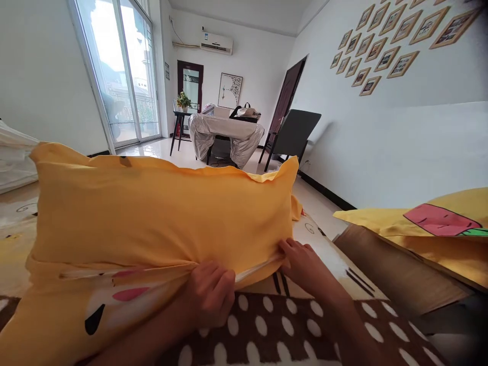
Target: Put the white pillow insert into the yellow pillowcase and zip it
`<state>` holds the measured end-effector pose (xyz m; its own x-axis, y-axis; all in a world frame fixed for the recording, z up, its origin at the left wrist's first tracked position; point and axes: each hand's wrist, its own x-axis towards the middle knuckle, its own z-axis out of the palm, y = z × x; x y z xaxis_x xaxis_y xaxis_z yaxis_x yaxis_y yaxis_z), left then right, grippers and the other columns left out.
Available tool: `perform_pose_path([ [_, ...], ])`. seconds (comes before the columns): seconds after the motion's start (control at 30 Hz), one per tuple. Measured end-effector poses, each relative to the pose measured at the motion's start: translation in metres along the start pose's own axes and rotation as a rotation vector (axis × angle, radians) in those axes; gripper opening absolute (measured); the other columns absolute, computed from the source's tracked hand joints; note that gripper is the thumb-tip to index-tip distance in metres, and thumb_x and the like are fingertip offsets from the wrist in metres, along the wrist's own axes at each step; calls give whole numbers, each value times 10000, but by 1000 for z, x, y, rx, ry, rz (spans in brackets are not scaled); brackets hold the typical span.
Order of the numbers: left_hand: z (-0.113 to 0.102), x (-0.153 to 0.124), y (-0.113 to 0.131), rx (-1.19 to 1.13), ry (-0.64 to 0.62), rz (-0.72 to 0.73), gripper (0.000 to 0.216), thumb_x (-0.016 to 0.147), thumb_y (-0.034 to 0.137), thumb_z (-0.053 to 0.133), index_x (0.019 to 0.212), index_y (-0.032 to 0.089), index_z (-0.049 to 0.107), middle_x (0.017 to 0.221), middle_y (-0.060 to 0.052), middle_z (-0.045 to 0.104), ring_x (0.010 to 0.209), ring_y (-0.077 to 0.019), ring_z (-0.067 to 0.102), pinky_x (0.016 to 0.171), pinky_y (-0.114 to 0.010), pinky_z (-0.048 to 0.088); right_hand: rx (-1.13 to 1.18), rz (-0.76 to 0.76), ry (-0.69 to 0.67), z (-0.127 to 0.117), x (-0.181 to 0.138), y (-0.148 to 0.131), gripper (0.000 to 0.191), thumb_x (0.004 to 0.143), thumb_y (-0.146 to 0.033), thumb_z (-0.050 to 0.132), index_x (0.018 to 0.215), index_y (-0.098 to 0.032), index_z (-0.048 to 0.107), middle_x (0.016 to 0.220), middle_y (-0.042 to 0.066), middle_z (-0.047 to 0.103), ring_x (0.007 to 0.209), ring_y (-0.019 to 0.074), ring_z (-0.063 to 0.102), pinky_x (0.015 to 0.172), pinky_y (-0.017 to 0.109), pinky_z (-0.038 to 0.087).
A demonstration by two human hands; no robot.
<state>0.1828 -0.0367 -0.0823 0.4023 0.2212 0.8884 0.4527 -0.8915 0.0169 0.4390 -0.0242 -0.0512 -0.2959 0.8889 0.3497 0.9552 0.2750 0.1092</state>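
A plump yellow pillow (163,208) in a pillowcase fills the left and middle of the head view, standing on its side. Part of a cartoon print, with a black oval and a pink patch, shows on its lower left. My left hand (211,294) is closed in a fist on the gathered fabric near the pillow's lower middle. At its lower right corner, my right hand (299,262) pinches the fabric edge. Between the two hands a pale strip of the opening or seam shows. What lies inside the fingers is hidden.
Beneath is a brown blanket (261,325) with white dots and a cream border. A second yellow pillow (430,218) lies at right on a brown wooden surface (400,274). Farther back stand a covered table (229,127), a dark chair (295,133) and a plant stand (180,116).
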Motion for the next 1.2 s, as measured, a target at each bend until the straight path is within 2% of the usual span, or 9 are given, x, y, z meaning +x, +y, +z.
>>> perform_pose_path([
  [0.13,-8,5,12,46,-17,-19,127,830,51,410,840,165,464,596,-16,486,549,-148,399,525,-287,300,211,-226,260,-19,-9,-57,145,839,-121,484,949,-176,561,968,94,614,896,223,543,803,359,369],
  [0.2,-10,8,17,88,-27,-38,115,852,76,400,833,167,467,613,-25,500,563,-157,418,534,-295,307,366,-376,324,-22,-9,-82,164,898,-129,432,984,-175,563,937,76,626,885,198,541,834,355,372],
  [0.27,-10,10,21,116,-37,-70,119,868,88,391,823,170,465,630,-28,513,573,-161,431,545,-299,319,461,-459,353,-21,-8,-93,189,917,-115,398,977,-172,567,901,62,636,852,182,539,829,353,373],
  [0.43,-8,12,23,134,-48,-89,127,873,72,397,823,167,466,640,-20,515,576,-161,437,547,-302,321,593,-509,290,-13,-7,-87,120,880,-105,457,904,-174,552,911,64,624,858,181,526,830,366,391],
  [0.6,-10,13,19,178,-117,-100,164,869,73,383,768,178,457,640,-16,502,576,-165,433,549,-308,316,643,-437,389,1,-8,-92,172,920,-91,415,810,-180,513,770,39,561,738,154,463,682,299,396],
  [0.77,-27,20,21,228,-348,-173,201,843,66,403,708,186,490,651,-23,532,588,-188,473,547,-328,314,725,-445,303,6,-8,-93,132,920,-120,442,839,-184,524,777,44,540,766,166,461,671,289,412],
  [0.87,-39,27,25,252,-471,-240,219,818,54,411,681,191,515,665,-32,563,605,-207,499,567,-343,325,689,-475,321,6,-8,-91,118,914,-114,457,880,-180,548,793,51,557,785,172,465,684,295,411],
  [1.07,-61,37,23,161,-740,-450,222,828,85,388,699,182,539,727,-52,598,672,-219,535,605,-340,347,540,-515,347,3,-10,-93,205,890,-35,394,803,-171,520,749,45,521,741,164,435,673,293,383],
  [1.2,-79,41,16,143,-828,-512,244,841,96,364,741,185,568,833,-67,607,766,-227,534,660,-342,364,519,-526,376,4,-10,-92,207,869,-13,410,765,-175,484,747,41,506,747,161,417,670,277,376],
])
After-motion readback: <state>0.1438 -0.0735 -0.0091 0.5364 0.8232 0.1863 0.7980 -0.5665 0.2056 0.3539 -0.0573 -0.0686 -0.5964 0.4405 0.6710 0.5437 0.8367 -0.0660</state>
